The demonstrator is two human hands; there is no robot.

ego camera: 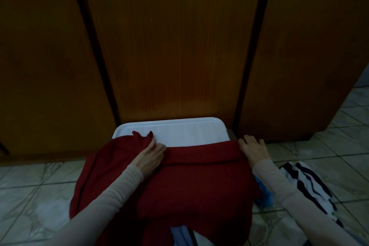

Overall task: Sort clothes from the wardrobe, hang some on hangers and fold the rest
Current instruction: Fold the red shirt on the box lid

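A dark red garment (pixel 195 185) lies spread over a white plastic surface (pixel 179 132) that stands against the wardrobe doors (pixel 175 46). My left hand (pixel 152 153) pinches a raised fold of the red cloth near its far left edge. At the garment's far right corner, my right hand (pixel 253 149) lies flat with straight fingers, pressing the cloth down. Part of the garment hangs over the left side of the surface. Both my arms are in light long sleeves.
A black-and-white striped garment (pixel 307 183) lies on the tiled floor (pixel 40 195) at the right, with a blue cloth (pixel 264 193) beside it. More pale blue fabric (pixel 179 235) shows under the red garment's near edge. The brown wardrobe doors are closed.
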